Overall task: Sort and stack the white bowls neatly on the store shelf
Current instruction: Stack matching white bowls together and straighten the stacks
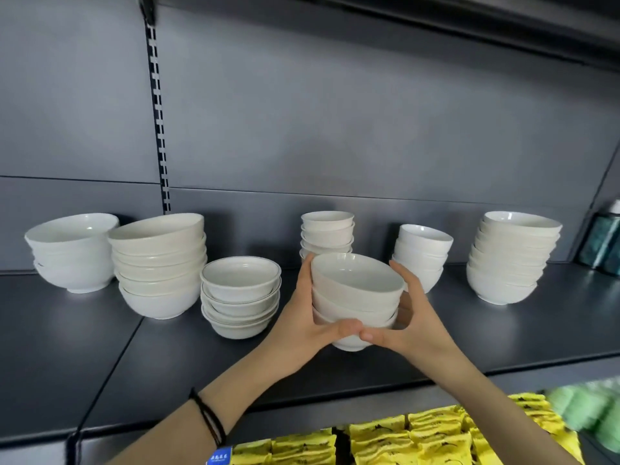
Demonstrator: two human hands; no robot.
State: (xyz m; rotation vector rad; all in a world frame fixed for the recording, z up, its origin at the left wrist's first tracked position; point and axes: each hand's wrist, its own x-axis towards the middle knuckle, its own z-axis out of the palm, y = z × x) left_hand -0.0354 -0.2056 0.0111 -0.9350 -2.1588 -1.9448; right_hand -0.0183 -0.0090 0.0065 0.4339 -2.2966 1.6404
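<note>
A short stack of bowls [357,297] is gripped between the left hand [303,325] and right hand [407,325] near the shelf's [167,357] front edge. It should be kept level and lowered gently into line with the other stacks.

The dark grey shelf [100,347] carries several stacks of white bowls [157,266], with a green container [600,243] at its right end.

Shelf [100,364]: bare along its front left and front right. Far-left stack [72,253] and large cream stack [159,263] stand just beside each other, with no passage between. Rimmed-bowl stack [240,297] sits forward, near the held bowl stack [357,297]. Open lane between right-centre stack [422,253] and far-right stack [513,260]. Ample clearance overhead.
</note>
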